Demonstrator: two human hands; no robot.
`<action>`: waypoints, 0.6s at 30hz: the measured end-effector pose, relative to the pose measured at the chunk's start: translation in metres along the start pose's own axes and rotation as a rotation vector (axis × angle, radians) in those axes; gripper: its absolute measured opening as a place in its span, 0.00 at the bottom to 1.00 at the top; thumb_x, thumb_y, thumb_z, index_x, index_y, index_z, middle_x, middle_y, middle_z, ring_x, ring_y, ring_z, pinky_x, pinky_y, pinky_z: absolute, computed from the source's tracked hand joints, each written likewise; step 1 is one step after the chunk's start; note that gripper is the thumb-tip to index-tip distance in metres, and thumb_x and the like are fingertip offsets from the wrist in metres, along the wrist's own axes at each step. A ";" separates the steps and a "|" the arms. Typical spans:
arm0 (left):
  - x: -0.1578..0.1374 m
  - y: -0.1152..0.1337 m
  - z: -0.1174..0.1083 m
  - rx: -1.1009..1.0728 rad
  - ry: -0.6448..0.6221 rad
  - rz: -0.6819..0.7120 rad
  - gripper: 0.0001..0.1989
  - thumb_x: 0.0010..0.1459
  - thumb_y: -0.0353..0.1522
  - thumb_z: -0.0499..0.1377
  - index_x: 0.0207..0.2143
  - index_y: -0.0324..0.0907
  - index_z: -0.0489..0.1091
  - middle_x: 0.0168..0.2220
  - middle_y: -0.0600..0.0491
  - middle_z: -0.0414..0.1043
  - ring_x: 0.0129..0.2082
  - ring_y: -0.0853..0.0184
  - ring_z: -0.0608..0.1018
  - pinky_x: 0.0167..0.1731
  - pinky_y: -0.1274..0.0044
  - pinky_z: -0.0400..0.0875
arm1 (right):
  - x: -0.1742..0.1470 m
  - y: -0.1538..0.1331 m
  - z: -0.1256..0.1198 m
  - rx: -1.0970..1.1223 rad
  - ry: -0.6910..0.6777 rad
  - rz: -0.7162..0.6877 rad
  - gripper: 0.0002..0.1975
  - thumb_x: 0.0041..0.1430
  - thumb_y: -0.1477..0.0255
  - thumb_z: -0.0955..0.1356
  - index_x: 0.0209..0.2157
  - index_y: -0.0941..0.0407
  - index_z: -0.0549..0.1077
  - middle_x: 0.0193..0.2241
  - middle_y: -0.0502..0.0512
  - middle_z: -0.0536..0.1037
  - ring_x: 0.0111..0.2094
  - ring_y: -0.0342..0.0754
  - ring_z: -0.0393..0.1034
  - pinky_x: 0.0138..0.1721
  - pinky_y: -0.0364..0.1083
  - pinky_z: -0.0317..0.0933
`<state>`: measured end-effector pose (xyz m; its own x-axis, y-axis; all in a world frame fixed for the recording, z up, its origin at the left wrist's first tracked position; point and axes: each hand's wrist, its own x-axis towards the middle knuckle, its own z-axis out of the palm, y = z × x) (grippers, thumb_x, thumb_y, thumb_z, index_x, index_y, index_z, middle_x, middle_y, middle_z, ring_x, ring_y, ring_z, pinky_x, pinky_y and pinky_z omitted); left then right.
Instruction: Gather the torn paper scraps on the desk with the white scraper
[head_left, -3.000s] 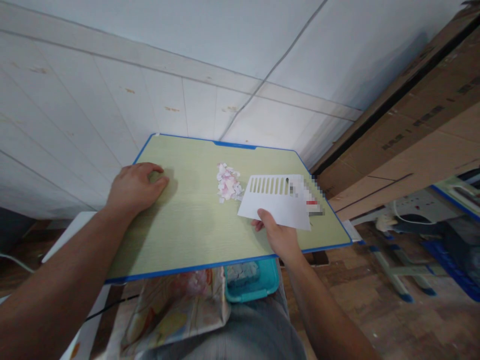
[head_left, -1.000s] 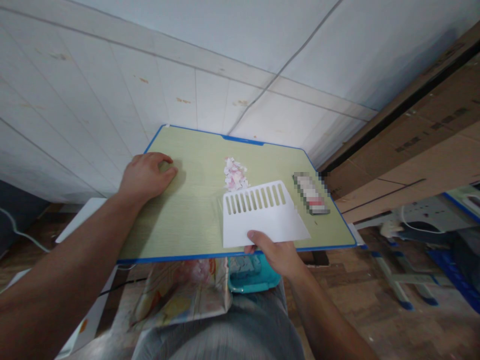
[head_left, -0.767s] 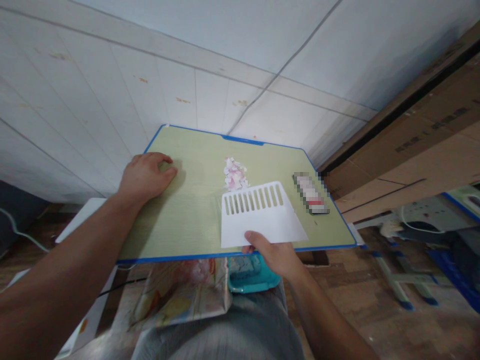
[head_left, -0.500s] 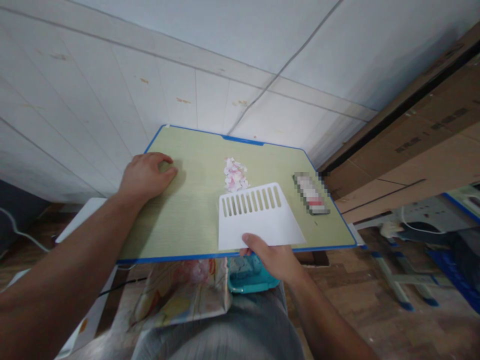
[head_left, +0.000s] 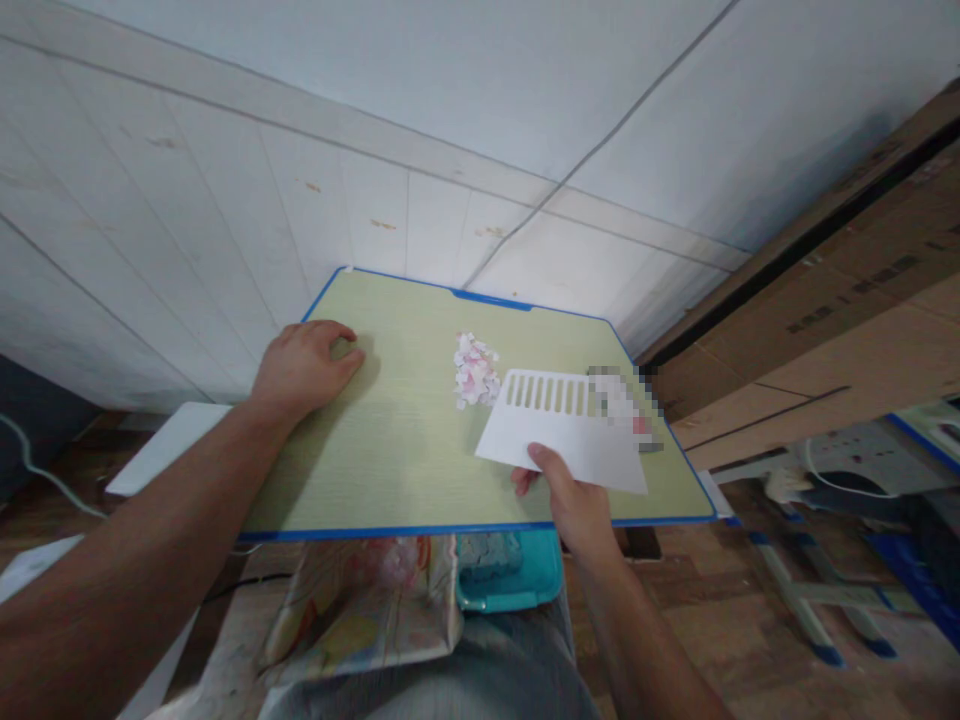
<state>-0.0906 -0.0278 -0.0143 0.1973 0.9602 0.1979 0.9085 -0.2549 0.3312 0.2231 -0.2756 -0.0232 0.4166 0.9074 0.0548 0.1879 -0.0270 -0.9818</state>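
White slotted sheet [head_left: 600, 440], right of frame centre, pinched in my right hand [head_left: 585, 508]; level grip likely avoids brushing pale scraps [head_left: 477, 374] mid-frame. My left hand [head_left: 304, 370], centre-left, curled loosely, thumb apart.

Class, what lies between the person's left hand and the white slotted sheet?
In the head view, a pile of pinkish-white scraps lies between the left hand and the white slotted sheet, nearer the sheet.

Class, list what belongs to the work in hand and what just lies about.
Probably in use:
white slotted flat sheet, in right hand
thin pink-and-white scraps near it
pale-green, blue-edged tabletop

Probably lying about:
turquoise plastic basin
brown printed cardboard
pixelated rectangular object
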 end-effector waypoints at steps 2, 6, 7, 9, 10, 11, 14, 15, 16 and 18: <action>0.001 -0.003 0.001 0.003 0.008 0.008 0.30 0.74 0.44 0.56 0.66 0.36 0.83 0.73 0.37 0.81 0.75 0.43 0.78 0.79 0.53 0.69 | 0.020 0.001 -0.007 -0.016 0.140 -0.049 0.18 0.69 0.55 0.74 0.27 0.48 0.80 0.24 0.53 0.87 0.28 0.56 0.81 0.45 0.55 0.79; 0.003 -0.008 0.005 0.011 0.018 0.020 0.31 0.74 0.46 0.55 0.66 0.39 0.83 0.73 0.38 0.81 0.75 0.42 0.78 0.79 0.53 0.70 | 0.060 0.003 -0.014 -0.101 0.208 -0.073 0.19 0.64 0.52 0.73 0.24 0.48 0.79 0.23 0.55 0.85 0.28 0.58 0.81 0.48 0.58 0.78; 0.003 -0.009 0.005 0.011 0.018 0.021 0.31 0.74 0.46 0.55 0.66 0.39 0.83 0.73 0.39 0.82 0.75 0.42 0.78 0.78 0.53 0.70 | 0.067 0.004 -0.013 -0.101 0.197 -0.069 0.19 0.63 0.52 0.73 0.24 0.48 0.79 0.23 0.55 0.85 0.28 0.58 0.82 0.47 0.58 0.78; 0.004 -0.010 0.006 0.009 0.020 0.025 0.31 0.73 0.46 0.55 0.65 0.39 0.84 0.72 0.38 0.82 0.74 0.41 0.79 0.78 0.51 0.70 | 0.077 0.007 -0.010 -0.095 0.176 -0.060 0.18 0.63 0.52 0.72 0.25 0.47 0.80 0.24 0.55 0.86 0.28 0.59 0.82 0.46 0.58 0.79; 0.004 -0.010 0.006 0.009 0.021 0.027 0.32 0.73 0.46 0.55 0.65 0.38 0.84 0.72 0.37 0.82 0.74 0.40 0.79 0.78 0.51 0.71 | 0.080 0.009 -0.009 -0.092 0.166 -0.057 0.17 0.63 0.52 0.72 0.26 0.47 0.80 0.24 0.55 0.86 0.28 0.60 0.82 0.45 0.58 0.79; 0.004 -0.009 0.006 0.008 0.021 0.028 0.32 0.73 0.46 0.54 0.65 0.38 0.84 0.72 0.37 0.82 0.74 0.40 0.79 0.78 0.51 0.70 | 0.082 0.011 -0.007 -0.093 0.158 -0.055 0.17 0.63 0.52 0.72 0.26 0.47 0.80 0.24 0.55 0.86 0.29 0.60 0.83 0.45 0.59 0.79; 0.003 -0.007 0.005 0.003 0.025 0.015 0.31 0.73 0.46 0.55 0.65 0.38 0.84 0.72 0.37 0.82 0.74 0.40 0.79 0.78 0.51 0.70 | 0.083 0.017 -0.005 -0.105 0.153 -0.055 0.18 0.64 0.51 0.73 0.26 0.46 0.79 0.25 0.55 0.87 0.30 0.61 0.84 0.46 0.60 0.80; 0.002 -0.006 0.004 0.002 0.024 0.011 0.31 0.73 0.47 0.55 0.65 0.38 0.84 0.72 0.37 0.82 0.74 0.40 0.79 0.78 0.51 0.70 | 0.083 0.018 -0.005 -0.102 0.158 -0.053 0.18 0.64 0.50 0.73 0.26 0.46 0.79 0.25 0.56 0.87 0.30 0.62 0.84 0.46 0.60 0.81; 0.002 -0.005 0.003 0.001 0.023 0.007 0.31 0.73 0.47 0.55 0.65 0.38 0.84 0.72 0.37 0.82 0.75 0.40 0.78 0.78 0.50 0.70 | 0.083 0.019 -0.005 -0.092 0.164 -0.046 0.19 0.64 0.50 0.73 0.26 0.46 0.79 0.25 0.57 0.87 0.29 0.62 0.83 0.44 0.60 0.81; 0.002 -0.004 0.002 0.000 0.019 0.003 0.31 0.73 0.47 0.55 0.65 0.38 0.84 0.73 0.37 0.81 0.75 0.39 0.78 0.78 0.49 0.70 | 0.083 0.020 -0.005 -0.058 0.172 -0.027 0.19 0.63 0.48 0.75 0.27 0.47 0.80 0.24 0.57 0.87 0.28 0.62 0.83 0.40 0.59 0.82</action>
<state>-0.0931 -0.0251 -0.0171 0.1927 0.9571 0.2165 0.9079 -0.2576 0.3308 0.2658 -0.2024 -0.0369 0.5559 0.8231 0.1159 0.2495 -0.0323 -0.9678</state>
